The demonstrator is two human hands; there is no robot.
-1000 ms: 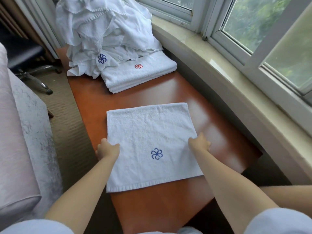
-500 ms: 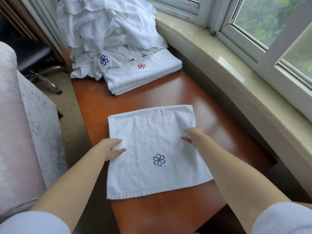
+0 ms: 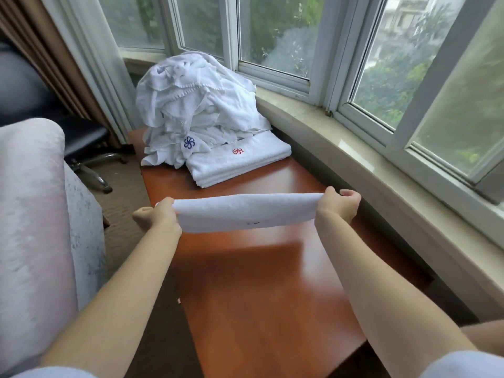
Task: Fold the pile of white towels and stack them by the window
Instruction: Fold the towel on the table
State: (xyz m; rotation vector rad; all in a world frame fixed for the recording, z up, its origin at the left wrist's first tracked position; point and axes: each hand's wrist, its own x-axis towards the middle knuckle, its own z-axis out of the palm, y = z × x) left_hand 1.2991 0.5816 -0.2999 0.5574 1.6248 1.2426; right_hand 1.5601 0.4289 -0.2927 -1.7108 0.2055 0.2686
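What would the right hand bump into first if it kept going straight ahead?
Probably the folded towel stack; the right hand holds the towel just before it, though depth is unclear.

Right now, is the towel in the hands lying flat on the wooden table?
No, the towel is lifted above the table, stretched between the left hand and the right hand, which grip its two ends.

Single head-worn wide-angle view, looking forward and down along a wooden table (image 3: 267, 282) running from the lower centre to the middle of the frame. Both forearms enter from the bottom corners, close to the lens. The window (image 3: 272, 36) spans the top and right; straight lines bow near the edges.
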